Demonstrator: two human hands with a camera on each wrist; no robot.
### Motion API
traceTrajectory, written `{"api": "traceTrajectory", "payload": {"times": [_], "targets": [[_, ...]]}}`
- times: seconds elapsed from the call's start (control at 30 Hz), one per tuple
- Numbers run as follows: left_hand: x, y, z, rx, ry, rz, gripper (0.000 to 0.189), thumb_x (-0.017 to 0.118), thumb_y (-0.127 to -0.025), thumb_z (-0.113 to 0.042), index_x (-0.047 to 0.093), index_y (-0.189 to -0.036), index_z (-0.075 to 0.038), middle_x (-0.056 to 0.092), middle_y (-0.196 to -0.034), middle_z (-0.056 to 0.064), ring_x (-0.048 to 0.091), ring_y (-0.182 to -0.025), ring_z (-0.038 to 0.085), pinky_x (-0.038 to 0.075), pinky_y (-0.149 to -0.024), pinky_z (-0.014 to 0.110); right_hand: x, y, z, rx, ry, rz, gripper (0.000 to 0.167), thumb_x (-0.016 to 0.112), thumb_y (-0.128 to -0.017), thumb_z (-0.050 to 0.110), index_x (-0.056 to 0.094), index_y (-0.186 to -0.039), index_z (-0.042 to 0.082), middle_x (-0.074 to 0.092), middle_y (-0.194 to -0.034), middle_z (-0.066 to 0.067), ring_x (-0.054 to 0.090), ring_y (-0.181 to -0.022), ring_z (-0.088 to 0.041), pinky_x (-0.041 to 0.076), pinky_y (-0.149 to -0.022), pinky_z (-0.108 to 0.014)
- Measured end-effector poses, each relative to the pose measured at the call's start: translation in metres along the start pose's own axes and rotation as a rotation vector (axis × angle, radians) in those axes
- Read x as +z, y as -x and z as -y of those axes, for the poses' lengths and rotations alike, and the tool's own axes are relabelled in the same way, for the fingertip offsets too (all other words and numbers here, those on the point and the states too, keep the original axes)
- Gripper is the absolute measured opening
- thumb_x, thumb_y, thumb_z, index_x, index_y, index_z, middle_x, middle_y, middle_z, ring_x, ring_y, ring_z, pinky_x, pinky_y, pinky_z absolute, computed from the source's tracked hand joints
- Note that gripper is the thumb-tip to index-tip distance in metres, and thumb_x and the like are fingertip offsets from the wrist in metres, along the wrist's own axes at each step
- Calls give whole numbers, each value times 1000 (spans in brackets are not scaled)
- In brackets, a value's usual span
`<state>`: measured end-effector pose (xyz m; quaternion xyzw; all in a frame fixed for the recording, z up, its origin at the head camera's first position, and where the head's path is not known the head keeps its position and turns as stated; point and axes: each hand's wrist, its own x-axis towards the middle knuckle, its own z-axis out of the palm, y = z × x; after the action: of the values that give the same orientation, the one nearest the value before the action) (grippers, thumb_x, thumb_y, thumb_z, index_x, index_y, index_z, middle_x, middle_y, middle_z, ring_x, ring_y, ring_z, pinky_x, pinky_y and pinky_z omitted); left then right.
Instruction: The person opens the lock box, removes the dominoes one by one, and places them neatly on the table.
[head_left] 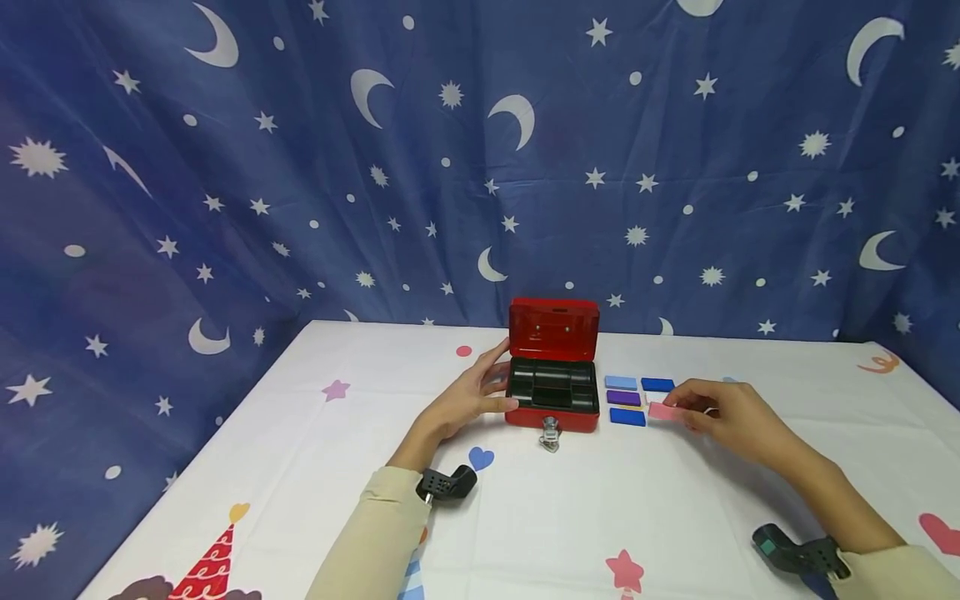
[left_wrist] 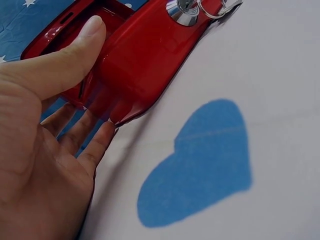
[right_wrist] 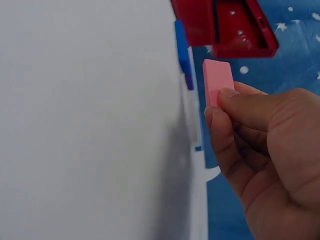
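Observation:
A red cash box [head_left: 551, 418] stands on the table with its lid [head_left: 553, 307] raised and a black compartment tray [head_left: 552, 379] inside. My left hand [head_left: 467, 400] rests against the box's left side. In the left wrist view, the thumb of that hand [left_wrist: 40, 145] stretches out by the box's corner and its fingers reach along the side. Right of the box, my right hand [head_left: 731, 417] pinches a pink rectangular block [head_left: 663, 411] between thumb and fingers. The right wrist view shows the pink block [right_wrist: 218, 80] held above the table, its far end sticking out.
Beside the box lie a light blue block [head_left: 621, 382], a purple block [head_left: 623, 397] and two darker blue blocks [head_left: 627, 417]. A lock with keys [head_left: 550, 433] is at the box's front. Behind the white patterned tablecloth [head_left: 555, 517] hangs a blue starry curtain [head_left: 480, 150].

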<state>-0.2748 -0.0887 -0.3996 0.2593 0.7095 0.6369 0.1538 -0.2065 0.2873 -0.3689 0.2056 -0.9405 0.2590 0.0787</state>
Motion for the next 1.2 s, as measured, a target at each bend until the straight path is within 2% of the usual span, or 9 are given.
{"api": "traceTrajectory", "payload": {"times": [0.1, 0.33, 0.63, 0.83, 1.2], "targets": [[0, 0, -1, -6, 2, -3, 95, 73, -81, -3, 18, -154, -31, 21, -154, 4, 35, -134, 32, 37, -106, 45, 1, 1, -6, 18, -18, 32, 18, 72, -83, 4, 70, -98, 14, 64, -84, 6, 59, -77, -14, 55, -68, -26], [0, 0, 0, 2, -5, -4, 95, 73, -81, -3, 19, -153, -31, 20, -155, 4, 35, -134, 33, 36, -106, 46, 6, 3, -13, 59, -107, 65, 14, 72, -85, 7, 71, -97, 14, 63, -83, 4, 57, -72, -15, 51, -55, -23], [0, 1, 0, -2, -2, -9, 94, 72, -81, -3, 18, -153, -32, 22, -154, 7, 35, -134, 33, 36, -106, 47, 11, 3, -13, 37, -24, -3, 21, 74, -81, 7, 73, -102, 10, 66, -95, -3, 56, -76, -16, 51, -63, -23], [0, 0, 0, -11, 5, -16, 94, 72, -81, -3, 20, -153, -33, 24, -154, 7, 36, -134, 33, 37, -105, 47, 14, 5, -13, -3, -7, -37, 23, 76, -79, 5, 74, -101, 10, 64, -94, -1, 53, -71, -12, 50, -62, -22], [1, -1, 1, -20, -11, -15, 95, 73, -80, -3, 20, -152, -35, 24, -153, 6, 36, -134, 32, 36, -106, 47, 17, 6, -13, 24, -7, -38, 23, 76, -80, 8, 73, -103, 7, 63, -94, -2, 52, -73, -14, 49, -62, -22]]}}
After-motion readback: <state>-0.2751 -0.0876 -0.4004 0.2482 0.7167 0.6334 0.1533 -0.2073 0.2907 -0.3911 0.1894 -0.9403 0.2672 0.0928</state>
